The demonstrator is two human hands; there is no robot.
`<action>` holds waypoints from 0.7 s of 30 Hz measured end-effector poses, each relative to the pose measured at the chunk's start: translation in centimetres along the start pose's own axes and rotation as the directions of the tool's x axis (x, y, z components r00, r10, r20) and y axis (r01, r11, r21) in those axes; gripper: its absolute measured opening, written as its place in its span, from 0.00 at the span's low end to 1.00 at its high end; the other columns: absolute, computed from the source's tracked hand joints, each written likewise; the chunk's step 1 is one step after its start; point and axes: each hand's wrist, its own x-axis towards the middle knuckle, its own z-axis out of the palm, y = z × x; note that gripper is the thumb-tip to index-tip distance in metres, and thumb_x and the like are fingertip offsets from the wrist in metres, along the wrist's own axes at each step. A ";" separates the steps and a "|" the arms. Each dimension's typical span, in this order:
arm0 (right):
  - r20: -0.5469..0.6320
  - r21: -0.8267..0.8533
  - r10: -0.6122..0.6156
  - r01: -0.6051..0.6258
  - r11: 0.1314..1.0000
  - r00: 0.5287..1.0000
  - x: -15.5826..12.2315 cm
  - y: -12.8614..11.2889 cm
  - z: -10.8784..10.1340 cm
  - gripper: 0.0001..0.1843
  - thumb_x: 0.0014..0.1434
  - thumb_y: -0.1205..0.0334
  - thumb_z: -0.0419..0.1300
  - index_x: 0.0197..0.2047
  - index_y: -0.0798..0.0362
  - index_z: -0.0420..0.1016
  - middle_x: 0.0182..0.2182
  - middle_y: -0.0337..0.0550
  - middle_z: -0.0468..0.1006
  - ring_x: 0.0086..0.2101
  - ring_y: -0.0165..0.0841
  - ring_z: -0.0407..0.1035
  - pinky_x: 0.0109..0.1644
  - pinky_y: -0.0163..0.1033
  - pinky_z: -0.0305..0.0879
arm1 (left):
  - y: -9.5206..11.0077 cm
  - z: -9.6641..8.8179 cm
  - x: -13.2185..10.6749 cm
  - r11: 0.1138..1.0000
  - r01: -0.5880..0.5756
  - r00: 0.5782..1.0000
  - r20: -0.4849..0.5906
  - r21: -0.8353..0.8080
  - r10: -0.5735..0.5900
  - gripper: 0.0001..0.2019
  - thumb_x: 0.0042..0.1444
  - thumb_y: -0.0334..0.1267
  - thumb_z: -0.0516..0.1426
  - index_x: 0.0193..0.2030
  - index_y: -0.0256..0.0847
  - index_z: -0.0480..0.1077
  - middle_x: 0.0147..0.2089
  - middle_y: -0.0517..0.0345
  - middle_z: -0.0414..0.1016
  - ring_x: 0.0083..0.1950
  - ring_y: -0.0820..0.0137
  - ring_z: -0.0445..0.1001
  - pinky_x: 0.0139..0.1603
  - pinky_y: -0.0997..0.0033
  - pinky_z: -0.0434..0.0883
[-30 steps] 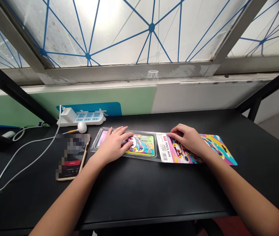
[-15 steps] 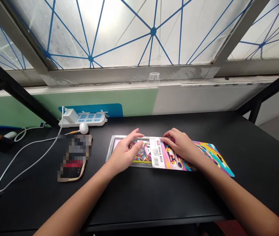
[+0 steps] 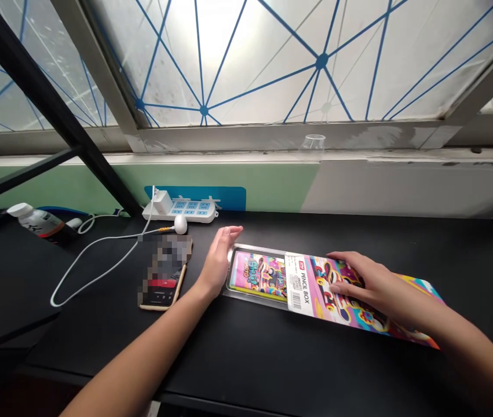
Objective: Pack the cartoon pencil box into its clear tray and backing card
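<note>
My right hand is lying open on the printed card of the pencil box packaging, fingers spread and gripping nothing. My left hand is standing open on its edge just beside the clear plastic blister, also grasping nothing. The packaged pencil box is lying flat between my hands on the black desk, angled slightly. Beyond my left hand, a pixelated phone is resting on the desk, near a white earphone and a power strip by the wall.
</note>
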 end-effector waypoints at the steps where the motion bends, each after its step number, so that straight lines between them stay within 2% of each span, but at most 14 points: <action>1: 0.014 -0.018 -0.008 0.009 1.000 1.000 0.5 -1.0 0.2 0.36 0.58 0.31 0.60 0.62 0.43 0.71 0.59 0.54 0.76 0.55 0.56 0.72 0.57 0.59 0.68 | 0.0 0.1 -0.1 1.000 0.001 1.000 0.003 -0.026 -0.001 0.24 0.74 0.55 0.37 0.56 0.43 0.65 0.68 0.45 0.71 0.73 0.62 0.65 0.72 0.54 0.62; 5: 0.100 -0.104 -0.090 0.100 0.990 0.991 2.6 -5.9 1.0 0.34 0.61 0.31 0.57 0.60 0.45 0.72 0.59 0.52 0.77 0.56 0.54 0.71 0.60 0.59 0.63 | 0.2 0.3 -0.4 0.992 0.011 1.000 -0.005 -0.123 -0.012 0.30 0.72 0.61 0.34 0.59 0.42 0.63 0.69 0.41 0.69 0.75 0.61 0.61 0.74 0.53 0.57; 8: 0.136 -0.186 -0.175 0.198 0.962 0.975 4.5 -9.9 1.9 0.31 0.64 0.33 0.54 0.56 0.48 0.73 0.57 0.53 0.77 0.57 0.53 0.70 0.65 0.64 0.55 | 0.3 0.2 -0.6 0.983 0.018 1.000 -0.003 -0.180 -0.019 0.34 0.70 0.66 0.34 0.62 0.43 0.62 0.70 0.42 0.67 0.75 0.59 0.60 0.74 0.53 0.56; 11: 0.168 -0.193 -0.254 0.284 0.939 0.953 5.8 -13.2 3.0 0.29 0.68 0.36 0.50 0.56 0.51 0.72 0.54 0.54 0.79 0.55 0.51 0.71 0.64 0.62 0.57 | 0.5 -0.1 -0.6 0.978 0.043 0.999 0.002 -0.205 -0.044 0.31 0.69 0.66 0.40 0.64 0.46 0.62 0.71 0.45 0.66 0.74 0.56 0.61 0.72 0.52 0.59; 13: 0.158 -0.184 -0.286 0.312 0.932 0.945 6.3 -14.1 3.5 0.30 0.68 0.36 0.50 0.58 0.51 0.70 0.55 0.54 0.78 0.55 0.50 0.72 0.64 0.61 0.58 | 0.5 -0.5 -0.5 0.977 0.089 0.996 -0.009 -0.192 -0.092 0.25 0.71 0.60 0.47 0.65 0.48 0.61 0.70 0.46 0.67 0.73 0.56 0.62 0.70 0.53 0.60; 15: 0.116 -0.199 -0.297 0.315 0.928 0.948 6.5 -13.8 3.5 0.34 0.66 0.34 0.51 0.62 0.51 0.68 0.59 0.55 0.76 0.58 0.52 0.70 0.66 0.63 0.54 | 0.4 -0.7 -0.2 0.975 0.137 0.990 -0.021 -0.172 -0.143 0.22 0.70 0.47 0.54 0.67 0.47 0.59 0.69 0.44 0.66 0.73 0.56 0.63 0.69 0.54 0.62; 18: 0.071 -0.212 -0.259 0.268 0.940 0.963 6.0 -11.0 2.6 0.39 0.63 0.30 0.54 0.65 0.50 0.66 0.63 0.55 0.74 0.61 0.53 0.68 0.69 0.66 0.50 | 0.2 -0.9 0.2 0.971 0.171 0.983 -0.041 -0.166 -0.180 0.32 0.61 0.29 0.56 0.71 0.48 0.55 0.68 0.43 0.66 0.71 0.58 0.64 0.65 0.56 0.67; 21: 0.052 -0.163 -0.145 0.152 0.975 0.988 4.3 -6.3 1.2 0.38 0.62 0.30 0.54 0.64 0.48 0.68 0.62 0.53 0.75 0.60 0.55 0.69 0.66 0.62 0.59 | 0.3 -0.9 0.4 0.955 0.195 0.977 -0.046 -0.222 -0.210 0.42 0.56 0.24 0.54 0.75 0.56 0.47 0.65 0.45 0.67 0.64 0.58 0.72 0.52 0.61 0.75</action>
